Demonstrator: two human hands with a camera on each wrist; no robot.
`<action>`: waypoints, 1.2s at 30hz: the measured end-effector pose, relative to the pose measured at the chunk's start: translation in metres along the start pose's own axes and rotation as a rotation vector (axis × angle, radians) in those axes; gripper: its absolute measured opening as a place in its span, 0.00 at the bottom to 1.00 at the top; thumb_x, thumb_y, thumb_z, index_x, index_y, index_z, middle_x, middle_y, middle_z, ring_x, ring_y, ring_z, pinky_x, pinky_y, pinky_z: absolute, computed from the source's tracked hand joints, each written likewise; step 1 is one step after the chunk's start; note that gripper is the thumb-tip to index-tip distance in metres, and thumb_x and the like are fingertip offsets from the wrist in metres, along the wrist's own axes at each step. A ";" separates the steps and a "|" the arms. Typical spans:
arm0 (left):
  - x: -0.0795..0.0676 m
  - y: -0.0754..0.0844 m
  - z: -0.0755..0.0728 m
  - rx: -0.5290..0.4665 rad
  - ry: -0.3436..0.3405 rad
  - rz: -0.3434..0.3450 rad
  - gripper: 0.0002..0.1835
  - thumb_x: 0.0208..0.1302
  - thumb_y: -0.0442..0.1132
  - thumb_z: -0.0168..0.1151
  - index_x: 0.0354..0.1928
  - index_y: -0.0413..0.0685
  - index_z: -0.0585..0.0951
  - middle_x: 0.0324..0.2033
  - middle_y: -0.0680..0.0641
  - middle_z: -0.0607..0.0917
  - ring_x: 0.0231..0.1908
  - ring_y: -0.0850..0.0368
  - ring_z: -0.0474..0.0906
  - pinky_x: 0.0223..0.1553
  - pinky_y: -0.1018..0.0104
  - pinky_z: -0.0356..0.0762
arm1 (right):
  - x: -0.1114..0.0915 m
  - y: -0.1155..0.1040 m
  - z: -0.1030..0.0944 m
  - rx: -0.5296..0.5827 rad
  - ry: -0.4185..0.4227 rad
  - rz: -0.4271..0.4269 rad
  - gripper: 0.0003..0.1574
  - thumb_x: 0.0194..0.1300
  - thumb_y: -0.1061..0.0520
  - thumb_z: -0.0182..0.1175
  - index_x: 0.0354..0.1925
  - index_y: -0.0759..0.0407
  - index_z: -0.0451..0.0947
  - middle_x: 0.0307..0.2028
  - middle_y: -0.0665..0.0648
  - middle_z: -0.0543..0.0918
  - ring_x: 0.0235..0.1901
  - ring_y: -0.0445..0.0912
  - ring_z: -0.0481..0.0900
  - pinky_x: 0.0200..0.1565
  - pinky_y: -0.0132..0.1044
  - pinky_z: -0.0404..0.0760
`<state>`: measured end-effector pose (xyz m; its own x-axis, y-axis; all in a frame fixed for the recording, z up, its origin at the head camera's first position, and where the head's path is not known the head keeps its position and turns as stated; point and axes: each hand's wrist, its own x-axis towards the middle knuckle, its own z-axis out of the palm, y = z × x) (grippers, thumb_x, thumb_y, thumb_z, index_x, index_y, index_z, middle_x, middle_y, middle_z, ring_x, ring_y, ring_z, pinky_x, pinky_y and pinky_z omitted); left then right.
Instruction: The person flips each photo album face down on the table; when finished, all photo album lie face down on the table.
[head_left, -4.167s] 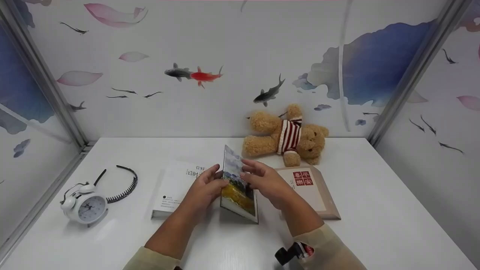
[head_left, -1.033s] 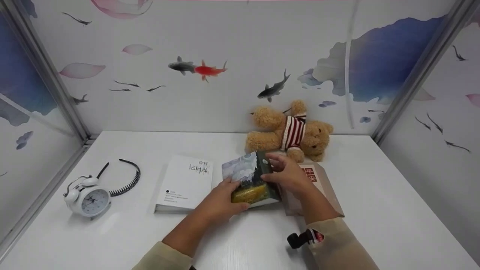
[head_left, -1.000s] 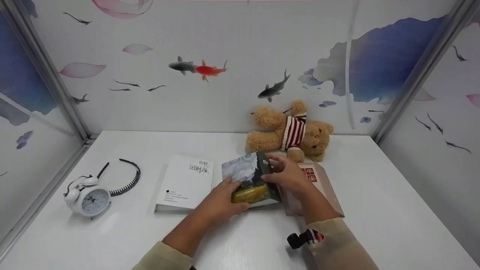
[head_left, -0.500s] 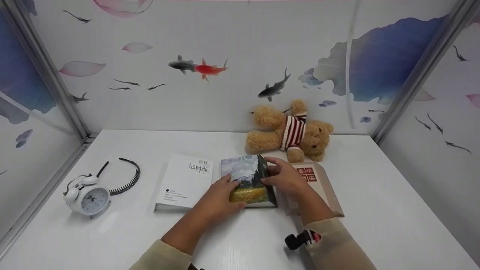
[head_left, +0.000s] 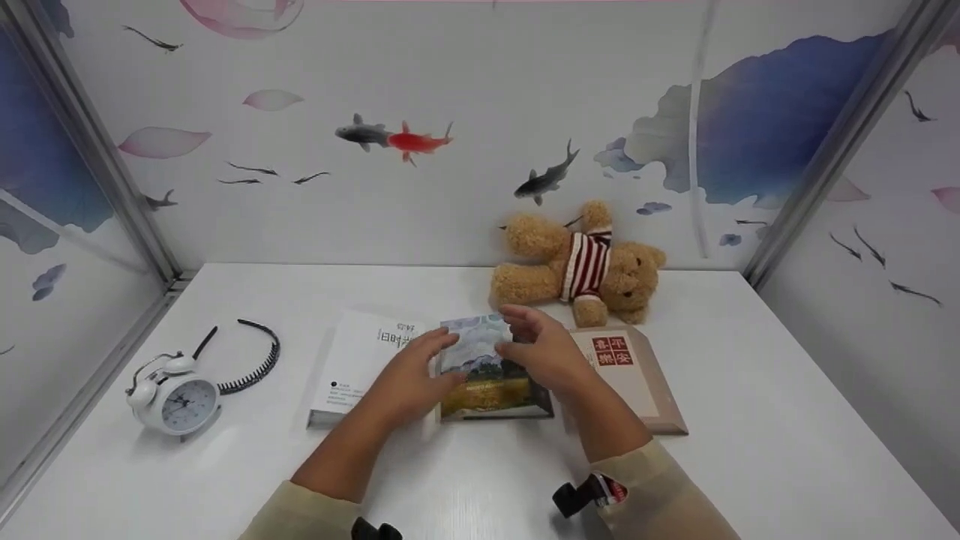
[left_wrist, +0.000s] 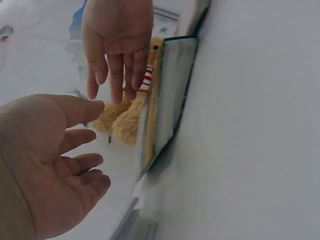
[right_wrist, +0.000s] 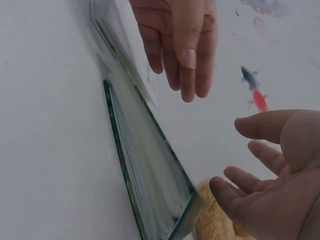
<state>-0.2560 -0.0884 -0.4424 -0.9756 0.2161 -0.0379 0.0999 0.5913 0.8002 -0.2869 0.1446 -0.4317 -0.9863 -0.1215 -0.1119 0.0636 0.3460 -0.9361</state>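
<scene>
The left hand (head_left: 412, 379), relaxed and empty, has the painted album (head_left: 486, 376) at its 3 o'clock. This lies on the table (head_left: 787, 450), long axis seemingly 12-to-6 (foreshortening makes that uncertain). The right hand (head_left: 551, 356), also loose-fingered and empty, hovers at its 2 o'clock, apparently nearer.

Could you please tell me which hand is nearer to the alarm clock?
Left: the left hand is right of the alarm clock; the right hand is farther right.
</scene>
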 end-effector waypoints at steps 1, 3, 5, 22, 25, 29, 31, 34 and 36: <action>-0.001 -0.001 -0.006 -0.015 0.031 -0.016 0.33 0.73 0.52 0.68 0.78 0.62 0.73 0.83 0.53 0.65 0.83 0.40 0.59 0.82 0.36 0.60 | -0.001 -0.004 0.005 0.014 -0.014 -0.004 0.33 0.73 0.54 0.70 0.72 0.38 0.76 0.76 0.54 0.76 0.79 0.55 0.70 0.77 0.59 0.72; -0.002 -0.004 -0.019 -0.045 0.101 -0.045 0.30 0.76 0.52 0.65 0.78 0.64 0.73 0.82 0.53 0.66 0.82 0.41 0.63 0.80 0.38 0.64 | -0.003 -0.011 0.016 0.052 -0.051 -0.019 0.31 0.74 0.52 0.69 0.71 0.36 0.77 0.76 0.52 0.76 0.78 0.54 0.71 0.77 0.58 0.73; -0.004 -0.011 -0.032 -0.065 0.164 -0.061 0.28 0.79 0.51 0.62 0.78 0.62 0.73 0.82 0.52 0.68 0.81 0.42 0.65 0.79 0.43 0.68 | -0.003 -0.016 0.027 0.076 -0.086 -0.033 0.29 0.76 0.50 0.67 0.71 0.37 0.77 0.75 0.50 0.76 0.77 0.53 0.72 0.78 0.58 0.72; -0.030 -0.068 -0.104 -0.210 0.255 -0.261 0.32 0.83 0.51 0.54 0.84 0.58 0.63 0.85 0.44 0.59 0.86 0.42 0.52 0.84 0.43 0.58 | 0.020 -0.028 0.103 0.199 -0.116 0.023 0.31 0.74 0.48 0.66 0.73 0.42 0.76 0.77 0.55 0.73 0.73 0.52 0.77 0.74 0.53 0.77; -0.028 -0.075 -0.102 -0.238 0.212 -0.292 0.35 0.83 0.51 0.53 0.85 0.54 0.59 0.86 0.42 0.58 0.86 0.42 0.51 0.84 0.44 0.57 | 0.021 -0.023 0.112 0.164 -0.096 0.055 0.33 0.75 0.47 0.66 0.74 0.42 0.75 0.79 0.56 0.71 0.77 0.55 0.72 0.76 0.57 0.74; -0.026 -0.081 -0.098 -0.254 0.158 -0.298 0.37 0.83 0.51 0.53 0.86 0.50 0.56 0.86 0.41 0.57 0.86 0.40 0.51 0.85 0.43 0.55 | 0.016 -0.017 0.119 0.076 -0.097 0.045 0.35 0.73 0.47 0.67 0.75 0.41 0.74 0.79 0.55 0.72 0.80 0.57 0.69 0.78 0.59 0.71; -0.026 -0.082 -0.097 -0.252 0.137 -0.292 0.37 0.83 0.51 0.53 0.86 0.48 0.56 0.85 0.40 0.57 0.86 0.40 0.51 0.85 0.42 0.54 | 0.013 -0.014 0.121 0.054 -0.112 0.015 0.36 0.73 0.47 0.67 0.75 0.43 0.74 0.79 0.56 0.72 0.80 0.57 0.68 0.78 0.58 0.71; -0.025 -0.082 -0.094 -0.238 0.116 -0.291 0.38 0.83 0.50 0.53 0.86 0.47 0.55 0.86 0.39 0.56 0.86 0.39 0.50 0.85 0.43 0.52 | 0.010 -0.011 0.123 0.080 -0.153 -0.024 0.38 0.73 0.48 0.68 0.77 0.48 0.72 0.80 0.59 0.70 0.81 0.58 0.66 0.80 0.57 0.69; -0.025 -0.082 -0.093 -0.230 0.108 -0.301 0.39 0.83 0.50 0.53 0.86 0.46 0.54 0.86 0.38 0.55 0.86 0.38 0.49 0.86 0.43 0.51 | 0.010 -0.009 0.123 0.101 -0.171 -0.040 0.39 0.73 0.49 0.67 0.78 0.51 0.71 0.81 0.61 0.68 0.82 0.59 0.65 0.81 0.56 0.67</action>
<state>-0.2579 -0.2140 -0.4514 -0.9707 -0.0307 -0.2381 -0.2284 0.4237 0.8765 -0.2780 0.0257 -0.4654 -0.9487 -0.2920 -0.1213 0.0489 0.2433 -0.9687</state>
